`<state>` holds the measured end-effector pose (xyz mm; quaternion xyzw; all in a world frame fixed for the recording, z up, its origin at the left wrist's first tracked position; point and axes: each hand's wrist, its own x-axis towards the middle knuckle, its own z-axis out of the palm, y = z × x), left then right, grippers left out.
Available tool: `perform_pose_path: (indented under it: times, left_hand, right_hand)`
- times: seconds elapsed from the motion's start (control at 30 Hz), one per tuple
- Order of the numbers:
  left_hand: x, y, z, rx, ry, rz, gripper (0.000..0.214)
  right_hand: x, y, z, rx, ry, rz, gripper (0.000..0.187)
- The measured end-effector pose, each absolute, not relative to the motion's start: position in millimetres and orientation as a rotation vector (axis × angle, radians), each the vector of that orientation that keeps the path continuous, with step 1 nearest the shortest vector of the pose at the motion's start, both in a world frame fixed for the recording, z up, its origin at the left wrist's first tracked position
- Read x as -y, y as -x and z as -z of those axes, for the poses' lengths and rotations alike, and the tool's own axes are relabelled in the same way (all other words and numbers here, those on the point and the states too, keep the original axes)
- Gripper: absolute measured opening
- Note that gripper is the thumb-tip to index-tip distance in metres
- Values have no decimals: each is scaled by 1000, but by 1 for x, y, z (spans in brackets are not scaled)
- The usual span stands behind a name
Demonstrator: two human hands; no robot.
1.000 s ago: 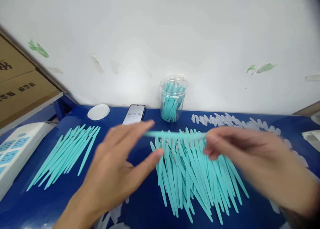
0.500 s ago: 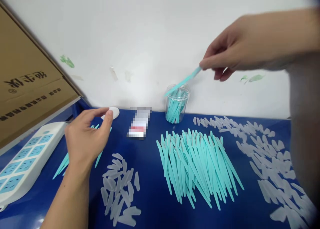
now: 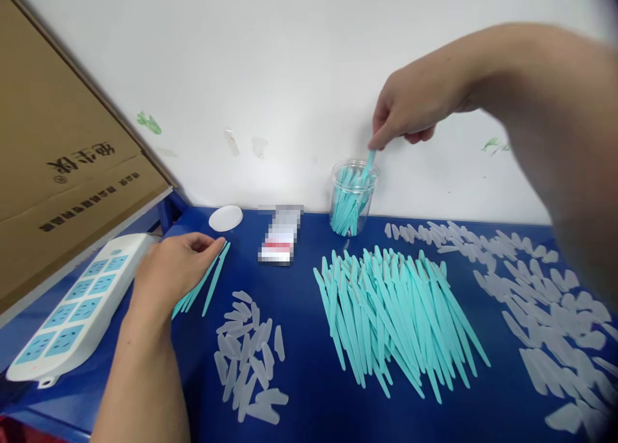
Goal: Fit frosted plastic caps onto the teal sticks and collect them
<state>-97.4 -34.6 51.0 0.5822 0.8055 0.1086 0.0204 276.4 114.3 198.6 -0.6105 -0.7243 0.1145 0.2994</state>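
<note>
My right hand (image 3: 410,111) is raised at the back, pinching a teal stick (image 3: 369,160) whose lower end is inside a clear jar (image 3: 352,198) full of teal sticks. My left hand (image 3: 168,269) rests on the left pile of teal sticks (image 3: 205,282), fingers curled and pinched on one of them. A large pile of teal sticks (image 3: 396,314) lies in the middle of the blue table (image 3: 299,301). Clear plastic caps (image 3: 248,356) lie in a small heap near my left forearm.
Many more clear caps (image 3: 526,288) spread across the right. A white jar lid (image 3: 225,218) and a phone (image 3: 280,234) lie near the wall. A white power strip (image 3: 77,304) sits at the left edge beside a cardboard box (image 3: 58,172).
My right hand lowered the teal stick from above the jar into it. My left hand dropped onto the left pile of sticks and closed its fingers there.
</note>
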Motion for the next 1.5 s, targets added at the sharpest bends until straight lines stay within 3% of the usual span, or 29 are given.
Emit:
perform_pose_path:
  times: [0.1, 0.2, 0.33, 0.4, 0.6, 0.9, 1.07, 1.2, 1.5]
  left_hand:
    - [30, 110, -47, -2453, -1690, -36, 47]
    - [28, 116, -43, -2462, -1601, 143, 52]
    - [24, 114, -37, -2508, -1538, 262, 49]
    - [22, 113, -33, -2531, -1525, 281, 44]
    - [18, 119, -22, -2488, -1574, 226, 38]
    - [22, 114, -26, -2252, -1770, -41, 27]
    - [44, 64, -39, -1847, -1978, -429, 49]
    - [63, 10, -38, -1417, -2007, -664, 40]
    - [72, -20, -35, -1317, -2141, -681, 26]
  right_hand:
    - [-99, -254, -181, 2177, 1917, -194, 34]
    - [-45, -231, -155, 2188, 1864, 128, 40]
    - [48, -187, -97, 2669, 1359, -508, 25]
    - [78, -167, -65, 2837, 1173, -675, 20]
    - [93, -147, -20, 2791, 1165, -850, 10]
    - [99, -162, -23, 2407, 1237, -1127, 15]
    - [92, -229, -27, 1392, 1147, -1557, 12]
    - [90, -269, -15, 932, 1040, -1528, 21]
    - [94, -267, -3, 811, 984, -1539, 22]
